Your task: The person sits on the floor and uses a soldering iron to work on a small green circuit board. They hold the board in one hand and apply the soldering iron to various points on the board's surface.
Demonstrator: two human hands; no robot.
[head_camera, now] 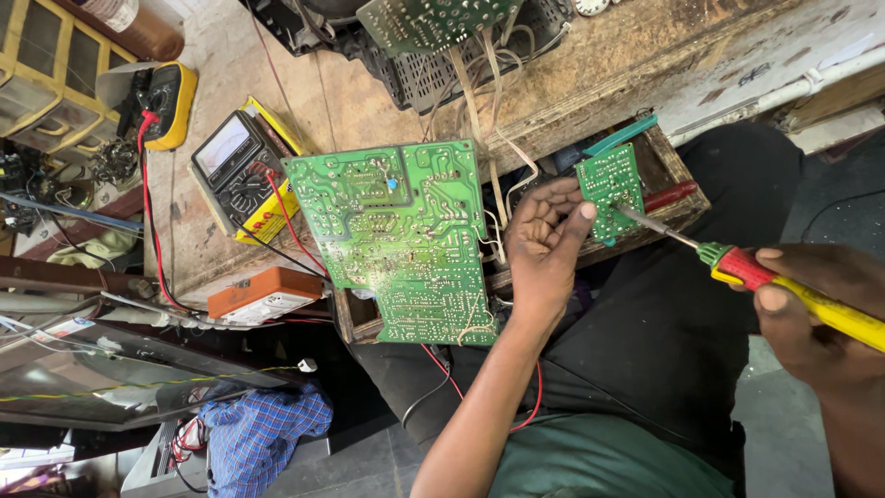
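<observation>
small circuit board [608, 189]: green, roughly square, solder side up, tilted, pinched at its left edge, right of centre over a wooden tray | soldering iron [784, 286]: yellow handle, red and green collar, thin metal tip slanting up-left, touching the board's lower right edge

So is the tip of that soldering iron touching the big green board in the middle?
No, the soldering iron in the right hand has its tip at the small green board held by the left hand, apart from the large circuit board.
</observation>
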